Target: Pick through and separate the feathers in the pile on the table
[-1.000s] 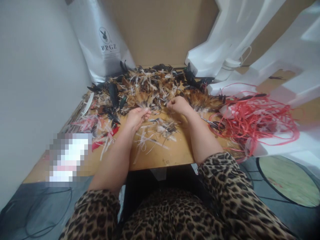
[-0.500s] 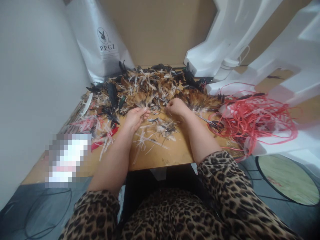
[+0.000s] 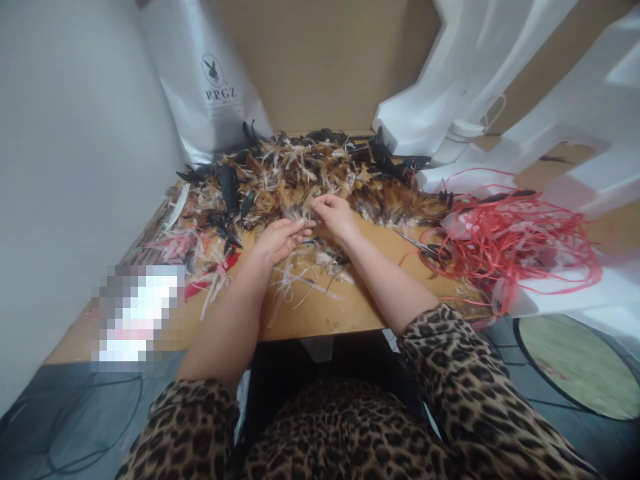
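Observation:
A heap of brown, black and white feathers (image 3: 320, 173) covers the far half of a wooden table (image 3: 320, 310). My left hand (image 3: 277, 239) rests at the heap's near edge, fingers curled around a small bunch of brown feathers (image 3: 299, 212). My right hand (image 3: 334, 215) sits just to the right of it, fingers pinched on the same bunch, the two hands nearly touching. Loose pale feather scraps (image 3: 295, 283) lie on the table below the hands.
A tangle of red plastic string (image 3: 510, 240) lies at the right, with scissors (image 3: 425, 247) beside it. A silver bag (image 3: 210, 80) stands at the back left, white plastic sheeting (image 3: 500, 87) at the back right. Red and white scraps (image 3: 200, 267) lie left.
My right hand has moved left toward my left hand and now pinches the same feather bunch. My left hand has shifted slightly right.

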The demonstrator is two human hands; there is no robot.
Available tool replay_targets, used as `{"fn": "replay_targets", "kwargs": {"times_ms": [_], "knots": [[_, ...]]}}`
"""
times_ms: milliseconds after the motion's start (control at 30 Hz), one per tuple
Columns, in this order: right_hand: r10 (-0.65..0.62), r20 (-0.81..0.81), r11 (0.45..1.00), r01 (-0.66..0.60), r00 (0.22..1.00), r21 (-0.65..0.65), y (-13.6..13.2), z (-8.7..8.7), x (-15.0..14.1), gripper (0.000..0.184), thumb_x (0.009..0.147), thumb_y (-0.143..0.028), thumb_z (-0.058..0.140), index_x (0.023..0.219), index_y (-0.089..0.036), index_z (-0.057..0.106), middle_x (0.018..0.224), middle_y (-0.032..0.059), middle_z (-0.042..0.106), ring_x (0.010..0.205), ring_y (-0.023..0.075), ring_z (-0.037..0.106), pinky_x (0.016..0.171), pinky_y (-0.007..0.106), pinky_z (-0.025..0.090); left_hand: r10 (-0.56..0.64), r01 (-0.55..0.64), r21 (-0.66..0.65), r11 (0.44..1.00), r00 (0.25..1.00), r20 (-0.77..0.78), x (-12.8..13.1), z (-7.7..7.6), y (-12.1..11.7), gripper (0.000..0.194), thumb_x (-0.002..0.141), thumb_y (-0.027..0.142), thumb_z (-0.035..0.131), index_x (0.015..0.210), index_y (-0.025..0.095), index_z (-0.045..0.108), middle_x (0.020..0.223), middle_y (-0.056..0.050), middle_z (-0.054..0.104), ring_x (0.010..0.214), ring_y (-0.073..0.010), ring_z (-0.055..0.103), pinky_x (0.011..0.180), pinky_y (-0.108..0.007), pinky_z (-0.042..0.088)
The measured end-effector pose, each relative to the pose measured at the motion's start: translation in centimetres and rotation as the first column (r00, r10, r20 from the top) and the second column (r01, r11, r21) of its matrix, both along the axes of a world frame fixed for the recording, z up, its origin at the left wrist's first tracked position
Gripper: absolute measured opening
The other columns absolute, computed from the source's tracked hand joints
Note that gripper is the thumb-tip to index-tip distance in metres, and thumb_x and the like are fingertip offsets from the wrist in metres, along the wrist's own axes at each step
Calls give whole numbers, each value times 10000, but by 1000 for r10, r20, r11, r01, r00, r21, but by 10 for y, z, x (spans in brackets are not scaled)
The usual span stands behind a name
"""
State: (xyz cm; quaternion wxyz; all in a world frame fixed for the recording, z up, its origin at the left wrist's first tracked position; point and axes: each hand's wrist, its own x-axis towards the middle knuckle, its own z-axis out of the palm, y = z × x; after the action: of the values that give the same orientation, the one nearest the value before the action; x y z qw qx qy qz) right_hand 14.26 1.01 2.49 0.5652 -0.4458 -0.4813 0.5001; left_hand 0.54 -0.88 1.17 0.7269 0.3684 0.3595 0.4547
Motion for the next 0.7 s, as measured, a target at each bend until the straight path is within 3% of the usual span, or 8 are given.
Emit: {"fn": "replay_targets", "kwargs": {"times_ms": [133, 267, 400, 467, 567, 700], "knots": [[18, -11, 1000, -18, 1000, 25, 1, -2, -2, 189, 651, -314, 625, 648, -152, 526, 531, -43, 529, 409, 42, 408, 418, 183, 324, 4, -3, -28, 1000, 1000, 30, 0, 1, 1, 49, 737, 78, 587, 711, 56, 622, 743, -82, 666, 539, -29, 571, 469, -87, 437], [161, -166, 983, -173, 973, -62, 3, -2, 6, 284, 612, -382, 680, 719, -155, 546, 596, -41, 558, 405, 28, 386, 408, 178, 306, 27, -18, -68, 998, 992, 121, -4, 3, 2, 53, 748, 70, 573, 725, 83, 619, 688, -30, 635, 515, -3, 545, 472, -64, 431], [398, -283, 887, -445, 873, -123, 0, 1, 13, 327, 570, -356, 726, 773, -159, 563, 623, -41, 570, 449, 29, 404, 426, 166, 311, 3, 17, -99, 995, 980, 200, -8, 7, 0, 40, 743, 71, 584, 743, 99, 613, 676, -8, 612, 501, 13, 529, 460, -41, 419], [474, -286, 849, -518, 833, -104, -3, 2, 12, 318, 573, -343, 730, 768, -149, 569, 648, -22, 596, 472, 33, 415, 439, 164, 316, -19, 42, -102, 994, 976, 218, -9, 8, -2, 46, 740, 69, 588, 762, 100, 614, 660, -3, 601, 489, 17, 522, 444, -32, 406], [480, -247, 853, -514, 842, -92, -5, 1, 9, 313, 566, -360, 733, 671, -142, 534, 636, -6, 610, 473, 37, 411, 441, 169, 311, -25, 47, -108, 993, 981, 195, -8, 8, -2, 53, 729, 81, 607, 776, 104, 615, 653, 0, 601, 480, 20, 520, 422, -24, 389], [365, -165, 923, -379, 916, -62, -2, 0, 8, 341, 537, -368, 748, 590, -149, 492, 491, -47, 520, 447, 40, 391, 446, 175, 303, 41, -33, -67, 997, 993, 113, -6, 5, 1, 65, 715, 100, 627, 779, 91, 623, 703, -28, 643, 511, 0, 557, 448, -50, 421]]}}
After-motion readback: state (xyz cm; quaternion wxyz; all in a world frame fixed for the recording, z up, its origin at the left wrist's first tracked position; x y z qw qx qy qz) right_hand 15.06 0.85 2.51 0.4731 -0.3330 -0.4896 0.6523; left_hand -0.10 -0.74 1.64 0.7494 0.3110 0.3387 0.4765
